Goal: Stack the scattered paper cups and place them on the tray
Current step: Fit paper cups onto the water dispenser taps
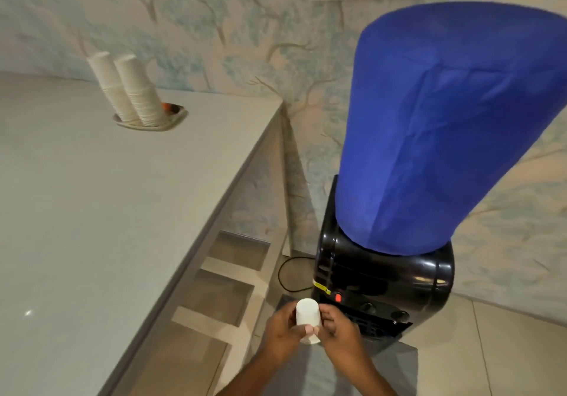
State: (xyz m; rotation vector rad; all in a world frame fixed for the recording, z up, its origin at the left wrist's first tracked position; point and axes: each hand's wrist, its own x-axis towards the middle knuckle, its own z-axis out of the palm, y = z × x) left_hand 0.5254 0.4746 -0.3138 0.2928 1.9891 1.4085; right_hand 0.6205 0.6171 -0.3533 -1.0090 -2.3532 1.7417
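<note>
Hands meet low in the frame's centre: the left hand (280, 331) and right hand (337, 332) both grasp an upside-down paper cup (306, 319) from either side, probably to steady it for nesting. Two leaning cup stacks (129, 94) already sit on the tray (179, 116) at upper left, far off on the pale counter (92, 226). A blue-covered water dispenser (429, 156) stands at right against patterned wallpaper.

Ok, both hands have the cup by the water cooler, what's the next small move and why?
Probably carry the cup up and left toward the tray on the counter. Both the left hand and right hand grip it upside down, matching the two stacks already standing there.
</note>
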